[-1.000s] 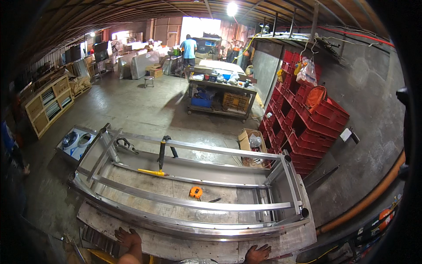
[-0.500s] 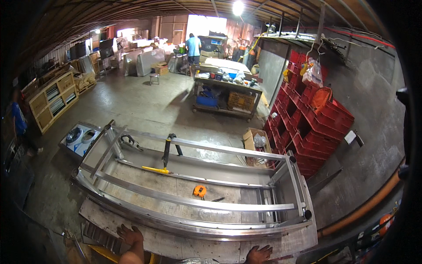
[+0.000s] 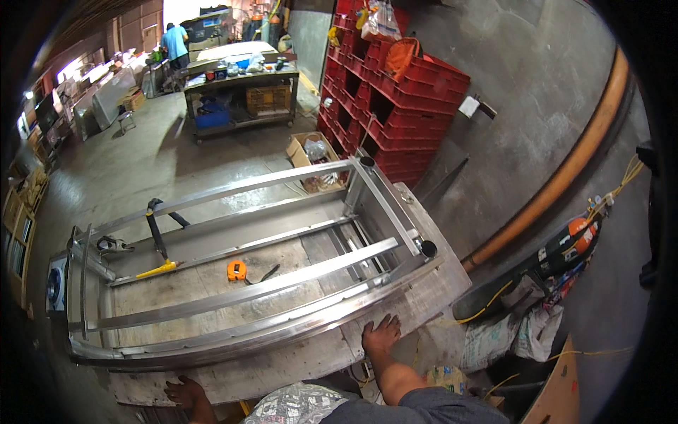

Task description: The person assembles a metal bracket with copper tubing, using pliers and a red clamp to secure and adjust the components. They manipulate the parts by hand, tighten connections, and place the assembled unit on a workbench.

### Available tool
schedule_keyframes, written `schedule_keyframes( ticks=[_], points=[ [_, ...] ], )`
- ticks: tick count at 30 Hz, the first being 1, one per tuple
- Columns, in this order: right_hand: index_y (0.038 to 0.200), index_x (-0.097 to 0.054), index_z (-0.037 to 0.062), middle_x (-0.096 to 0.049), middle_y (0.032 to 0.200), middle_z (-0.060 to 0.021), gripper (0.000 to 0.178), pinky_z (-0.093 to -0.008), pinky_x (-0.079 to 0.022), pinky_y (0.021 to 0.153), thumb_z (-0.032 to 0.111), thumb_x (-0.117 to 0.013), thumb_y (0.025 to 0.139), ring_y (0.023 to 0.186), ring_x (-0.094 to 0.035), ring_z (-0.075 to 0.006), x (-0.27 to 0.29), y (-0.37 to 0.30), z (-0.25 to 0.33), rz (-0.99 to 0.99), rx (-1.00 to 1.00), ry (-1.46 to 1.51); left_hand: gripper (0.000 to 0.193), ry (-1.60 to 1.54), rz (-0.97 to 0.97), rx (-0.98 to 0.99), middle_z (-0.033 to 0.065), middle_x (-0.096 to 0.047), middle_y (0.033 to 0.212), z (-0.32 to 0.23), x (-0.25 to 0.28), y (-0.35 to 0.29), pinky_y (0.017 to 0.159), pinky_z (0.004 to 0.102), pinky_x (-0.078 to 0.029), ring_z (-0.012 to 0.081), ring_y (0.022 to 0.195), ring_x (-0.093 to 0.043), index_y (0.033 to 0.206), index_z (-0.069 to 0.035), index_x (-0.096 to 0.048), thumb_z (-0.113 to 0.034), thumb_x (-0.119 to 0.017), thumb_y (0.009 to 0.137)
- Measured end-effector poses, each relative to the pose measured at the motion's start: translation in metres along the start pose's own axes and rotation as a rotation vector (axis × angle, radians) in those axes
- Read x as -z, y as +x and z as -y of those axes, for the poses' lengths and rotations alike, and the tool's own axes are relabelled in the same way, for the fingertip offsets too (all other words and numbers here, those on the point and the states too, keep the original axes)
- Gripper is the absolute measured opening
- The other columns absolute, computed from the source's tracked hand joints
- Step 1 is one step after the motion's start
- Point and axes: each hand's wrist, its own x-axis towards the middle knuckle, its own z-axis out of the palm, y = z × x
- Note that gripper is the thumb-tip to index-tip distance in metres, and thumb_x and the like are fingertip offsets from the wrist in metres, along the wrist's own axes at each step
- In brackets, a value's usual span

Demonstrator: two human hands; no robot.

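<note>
My left hand (image 3: 185,391) lies open on the near edge of a metal-topped workbench (image 3: 296,357), fingers spread. Farther right, my right hand (image 3: 381,333) also rests open on that edge, close to the frame's near right part. Neither holds anything. Before them a long frame of shiny metal bars (image 3: 261,295) lies on the bench. Inside it sits an orange tape measure (image 3: 237,270) beside a small dark strip. A black and yellow tool (image 3: 157,237) hangs over the far rail. At the frame's left end is what looks like a clamp (image 3: 113,244).
Red stacked crates (image 3: 417,99) and an open cardboard box (image 3: 314,157) stand beyond the right end. A cluttered worktable (image 3: 240,85) is farther off, with a person in blue (image 3: 174,44) behind. On the right are an orange pipe (image 3: 575,166) and a dark cylinder (image 3: 558,254).
The view has turned right, so the frame appears shifted left and tilted. My right hand now lies on the bench edge near the frame's right part; both hands stay open.
</note>
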Motion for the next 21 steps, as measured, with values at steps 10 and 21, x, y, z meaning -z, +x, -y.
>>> schedule_keyframes(
  ticks=[10,21],
  points=[
    [0.142,-0.036,-0.0035,-0.026,0.15,-0.0252,0.074,-0.0525,-0.014,0.112,0.042,-0.049,0.085,0.14,-0.019,-0.0397,-0.003,0.001,0.001,0.006,0.007,0.008,0.06,0.021,-0.043,-0.02,0.0114,-0.028,0.152,0.005,-0.012,0.005,0.106,0.0575,-0.029,0.0288,0.138,-0.03,0.145,-0.019,-0.033,-0.053,-0.038,0.096],
    [0.142,-0.035,-0.0017,-0.026,0.15,-0.0239,0.074,-0.0521,-0.015,0.112,0.043,-0.049,0.085,0.14,-0.02,-0.0399,-0.014,0.003,-0.004,-0.01,0.0,-0.056,0.061,-0.038,0.008,-0.03,0.0133,-0.03,0.151,0.0,0.009,-0.006,0.107,0.0571,-0.028,0.0315,0.138,-0.03,0.145,-0.017,-0.033,-0.051,-0.039,0.095]
  ],
)
